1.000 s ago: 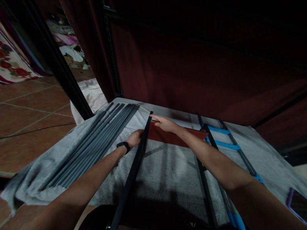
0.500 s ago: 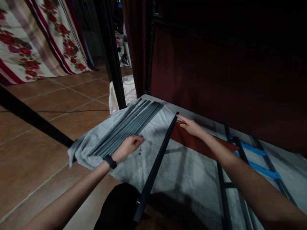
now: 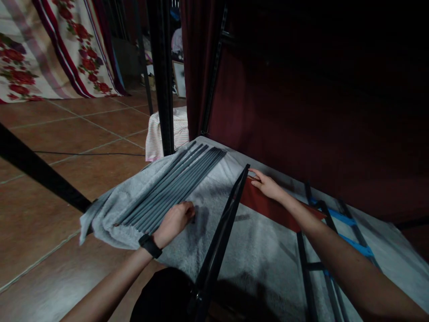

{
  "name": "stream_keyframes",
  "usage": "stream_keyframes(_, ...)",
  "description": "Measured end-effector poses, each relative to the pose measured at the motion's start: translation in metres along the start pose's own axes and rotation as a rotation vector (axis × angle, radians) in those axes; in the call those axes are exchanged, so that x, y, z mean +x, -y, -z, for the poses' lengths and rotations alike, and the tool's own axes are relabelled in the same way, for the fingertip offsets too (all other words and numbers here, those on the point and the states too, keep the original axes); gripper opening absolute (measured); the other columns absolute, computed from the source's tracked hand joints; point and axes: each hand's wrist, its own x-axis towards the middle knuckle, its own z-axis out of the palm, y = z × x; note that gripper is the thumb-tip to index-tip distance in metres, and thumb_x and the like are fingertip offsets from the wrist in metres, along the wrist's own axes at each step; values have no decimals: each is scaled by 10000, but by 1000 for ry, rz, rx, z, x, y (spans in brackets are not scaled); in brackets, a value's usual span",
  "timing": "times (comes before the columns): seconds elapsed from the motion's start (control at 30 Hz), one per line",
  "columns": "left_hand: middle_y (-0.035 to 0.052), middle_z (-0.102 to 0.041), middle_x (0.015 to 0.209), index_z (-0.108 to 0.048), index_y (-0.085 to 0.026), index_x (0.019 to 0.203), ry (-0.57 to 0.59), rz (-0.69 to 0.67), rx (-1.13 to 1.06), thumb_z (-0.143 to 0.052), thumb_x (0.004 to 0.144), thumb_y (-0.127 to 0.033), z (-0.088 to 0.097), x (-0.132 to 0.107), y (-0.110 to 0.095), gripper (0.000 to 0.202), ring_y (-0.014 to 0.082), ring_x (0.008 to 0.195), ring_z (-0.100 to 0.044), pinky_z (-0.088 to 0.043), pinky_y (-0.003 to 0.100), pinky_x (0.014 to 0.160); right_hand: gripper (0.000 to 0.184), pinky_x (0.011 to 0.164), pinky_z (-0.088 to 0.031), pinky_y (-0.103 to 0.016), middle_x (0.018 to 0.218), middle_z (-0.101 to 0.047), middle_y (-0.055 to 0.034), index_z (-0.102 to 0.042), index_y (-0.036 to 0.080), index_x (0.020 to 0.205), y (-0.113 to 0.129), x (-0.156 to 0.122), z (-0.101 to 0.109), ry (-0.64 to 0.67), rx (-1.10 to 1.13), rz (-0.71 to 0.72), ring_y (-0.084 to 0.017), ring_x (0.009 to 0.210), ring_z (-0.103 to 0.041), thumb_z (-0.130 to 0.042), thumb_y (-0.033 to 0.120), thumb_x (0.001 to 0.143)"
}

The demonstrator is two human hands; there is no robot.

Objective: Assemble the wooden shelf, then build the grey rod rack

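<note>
My left hand [image 3: 174, 221], with a black wristband, rests palm down on the near end of a row of several grey rods [image 3: 174, 185] lying side by side on a grey towel [image 3: 254, 250]. Its fingers curl lightly over the rods' ends. My right hand [image 3: 266, 184] reaches forward with fingers stretched flat on a dark red panel [image 3: 268, 206], beside the far end of a long black metal bar [image 3: 221, 241] that runs from near my body up to that panel.
A black frame with blue tape [image 3: 345, 232] lies on the towel at right. A dark red wall [image 3: 301, 103] rises behind. Black uprights [image 3: 163, 76] stand at left, with a striped cloth [image 3: 167, 132], tiled floor [image 3: 67, 143] and a flowered curtain [image 3: 40, 53] beyond.
My left hand has left the black bar and moved left onto the grey rods. My view has swung left. My right hand stays on the red panel.
</note>
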Motion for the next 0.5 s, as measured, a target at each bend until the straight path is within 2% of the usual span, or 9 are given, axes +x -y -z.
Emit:
stream_keyframes(0.07, 32, -650, 746, -672, -185, 797, -86, 73, -207, -582, 796, -231, 8, 15, -5, 101, 165, 698, -571, -398, 265, 643, 504, 832, -497, -355, 928, -706, -14, -433, 230, 1353, 0, -1, -1, -22, 3, -26, -178, 797, -644, -511, 257, 856)
stream_keyframes(0.13, 29, -651, 714, -698, -165, 881, -110, 188, -566, -654, 747, -237, 10, 40, -19, 159, 152, 653, -575, -433, 255, 615, 420, 797, -498, -347, 905, -702, -14, -482, 219, 1268, 0, -1, -2, -49, 0, -42, -179, 768, -634, -518, 284, 855)
stream_keyframes(0.2, 44, -658, 721, -703, -124, 889, -120, 257, -956, -709, 712, -218, 4, 70, -41, 201, 131, 641, -587, -478, 249, 632, 321, 812, -496, -352, 936, -703, -31, -551, 215, 1167, 1, -2, -2, -34, -10, -21, -193, 818, -640, -511, 299, 860)
stream_keyframes(0.27, 59, -659, 717, -693, -95, 797, -167, 299, -1221, -742, 680, -155, -7, 100, -65, 140, 117, 652, -603, -505, 239, 657, 287, 886, -481, -373, 1034, -702, -52, -599, 216, 1123, 3, -1, -1, -3, -23, 26, -213, 938, -643, -494, 291, 867)
stream_keyframes(0.37, 48, -644, 693, -670, -86, 750, -222, 345, -1456, -675, 711, -41, -30, 135, -93, 60, 93, 635, -608, -520, 225, 687, 356, 1003, -434, -402, 1193, -668, -68, -605, 217, 1198, 5, -1, 0, 1, -27, 58, -228, 1105, -609, -480, 275, 871)
stream_keyframes(0.5, 46, -635, 680, -664, -79, 766, -199, 378, -1548, -634, 725, 3, -56, 155, -109, 96, 85, 597, -605, -515, 217, 667, 405, 1062, -404, -416, 1253, -647, -65, -590, 217, 1261, 6, -2, 0, 8, -17, 35, -227, 1185, -579, -479, 280, 876)
